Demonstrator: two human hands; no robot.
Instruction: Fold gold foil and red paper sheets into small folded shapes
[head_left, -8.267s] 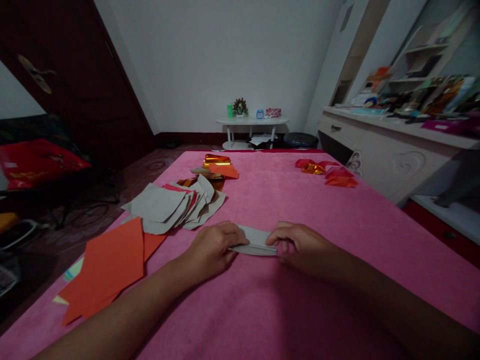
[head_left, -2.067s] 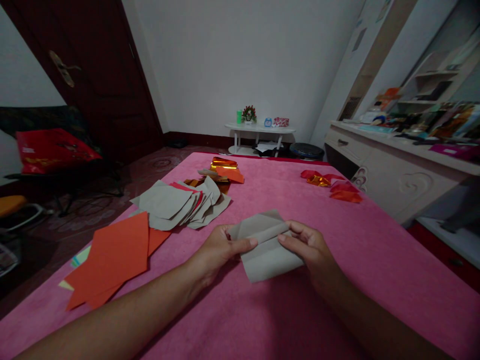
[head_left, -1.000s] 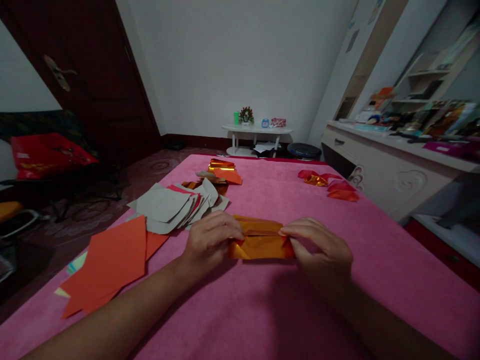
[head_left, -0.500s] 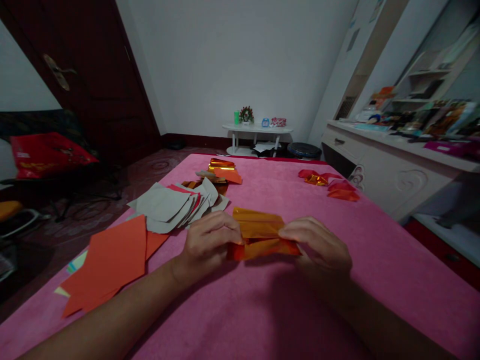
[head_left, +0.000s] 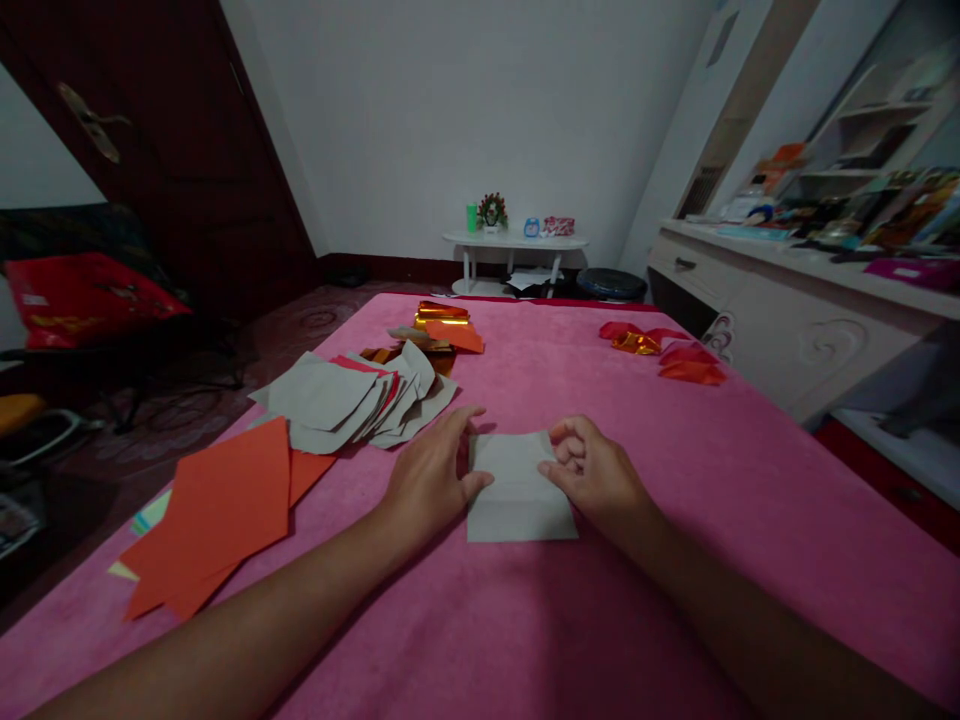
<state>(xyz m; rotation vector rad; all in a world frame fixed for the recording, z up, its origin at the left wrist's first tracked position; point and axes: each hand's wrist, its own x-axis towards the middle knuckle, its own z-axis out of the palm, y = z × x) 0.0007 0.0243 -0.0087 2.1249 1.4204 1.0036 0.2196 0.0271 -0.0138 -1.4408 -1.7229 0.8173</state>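
A folded grey paper (head_left: 519, 492), grey side up, lies flat on the pink table cover (head_left: 570, 620) in front of me. My left hand (head_left: 431, 472) rests at its left edge, fingers stretched along the far corner and thumb pressing on the sheet. My right hand (head_left: 596, 472) is at the paper's right edge with its fingers curled in, pinching the upper right corner.
A fanned pile of grey sheets (head_left: 352, 400) and orange sheets (head_left: 217, 510) lie to the left. Gold foil pieces (head_left: 442, 325) sit farther back, red and gold folded pieces (head_left: 667, 355) at the far right. A white cabinet (head_left: 795, 320) stands beside the table.
The paper, showing its shiny gold-orange side and held up between both hands, now lies flat with its grey side up. Both hands have come down onto its edges.
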